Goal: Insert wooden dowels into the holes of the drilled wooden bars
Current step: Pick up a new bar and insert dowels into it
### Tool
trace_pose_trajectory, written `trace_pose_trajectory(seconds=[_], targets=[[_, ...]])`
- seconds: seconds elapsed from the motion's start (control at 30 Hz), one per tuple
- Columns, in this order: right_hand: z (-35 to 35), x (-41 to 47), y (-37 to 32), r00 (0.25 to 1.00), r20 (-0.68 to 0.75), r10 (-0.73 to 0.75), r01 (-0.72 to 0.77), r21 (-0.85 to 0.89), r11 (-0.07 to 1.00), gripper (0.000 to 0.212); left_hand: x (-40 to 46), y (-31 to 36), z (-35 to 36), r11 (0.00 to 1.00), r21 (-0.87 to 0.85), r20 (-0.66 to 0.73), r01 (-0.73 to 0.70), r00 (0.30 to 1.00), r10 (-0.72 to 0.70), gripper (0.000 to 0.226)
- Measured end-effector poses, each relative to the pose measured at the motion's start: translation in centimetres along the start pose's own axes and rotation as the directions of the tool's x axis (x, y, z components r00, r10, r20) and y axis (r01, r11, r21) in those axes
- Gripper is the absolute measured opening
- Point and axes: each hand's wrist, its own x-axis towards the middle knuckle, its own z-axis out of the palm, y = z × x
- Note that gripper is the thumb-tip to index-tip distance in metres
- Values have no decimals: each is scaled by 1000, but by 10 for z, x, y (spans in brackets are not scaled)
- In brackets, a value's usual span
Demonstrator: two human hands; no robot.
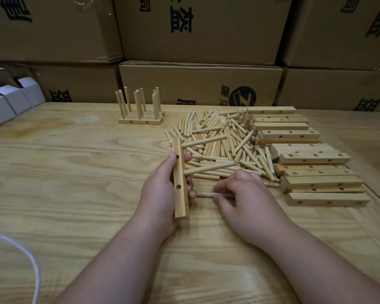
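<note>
My left hand [160, 189] grips a drilled wooden bar [180, 189] held lengthwise, pointing away from me. Two dowels stick out of its right side: an upper one [204, 141] and a lower one [211, 168]. An empty hole shows on the bar's top face near my fingers. My right hand [244, 194] rests on the table with thumb and fingers closed around a loose dowel [204, 195] lying just right of the bar. A big pile of loose dowels [224, 141] lies beyond both hands.
Stacked drilled bars [312, 159] fill the table's right side. Finished bars with upright dowels [138, 115] stand at the back. Cardboard boxes [200, 84] wall off the rear, small white boxes [11, 99] sit far left, and a white cord [31, 260] curves at lower left.
</note>
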Motion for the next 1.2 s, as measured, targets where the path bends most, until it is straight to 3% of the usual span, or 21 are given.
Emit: trace_pose_trajectory(seconds=[0.17, 0.47, 0.6, 0.73, 0.93, 1.2], targets=[[0, 0, -1, 1000, 4, 3, -4, 48, 999, 2, 2, 0, -2, 999, -54, -10, -4, 1000, 4, 41], [-4, 0, -1, 996, -83, 46, -18, 307, 951, 10, 4, 3, -3, 989, -146, -89, -29, 996, 16, 42], [-9, -4, -8, 993, -118, -24, 77, 471, 879, 9, 4, 4, -2, 989, -146, -96, -36, 995, 22, 41], [-11, -6, -11, 994, -66, -91, 112, 551, 827, 8, 3, 3, -2, 993, -109, -95, -37, 995, 27, 40], [-12, -8, -14, 990, -49, -132, 137, 550, 824, 7, 3, 1, -2, 992, -105, -72, -67, 996, 59, 39], [-15, -10, -19, 956, -156, -250, 294, 446, 845, 8, 3, 0, -2, 992, -99, -78, -79, 994, 72, 37]])
